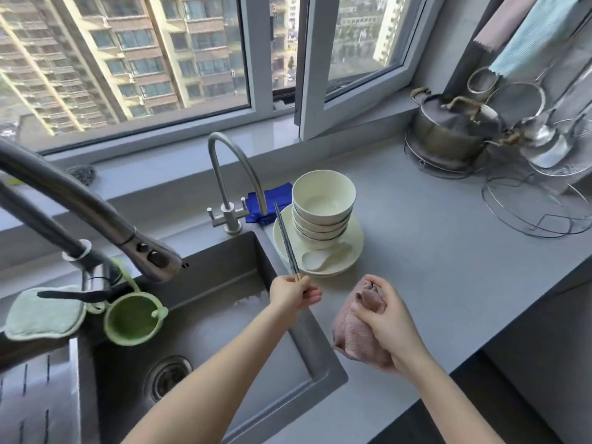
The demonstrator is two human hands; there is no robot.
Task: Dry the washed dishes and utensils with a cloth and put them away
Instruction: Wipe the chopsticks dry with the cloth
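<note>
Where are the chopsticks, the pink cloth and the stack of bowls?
chopsticks (286, 239), head view, middle of the dark shafts.
pink cloth (349, 334), head view, bunched left side.
stack of bowls (323, 197), head view, inside of the top bowl.

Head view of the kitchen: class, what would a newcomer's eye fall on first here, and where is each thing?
In the middle foreground, the left hand holds a pair of dark chopsticks pointing up over the sink edge, while the right hand grips a bunched pink cloth above the grey counter. Just behind them, a stack of white bowls sits on a white plate beside the small tap.
</note>
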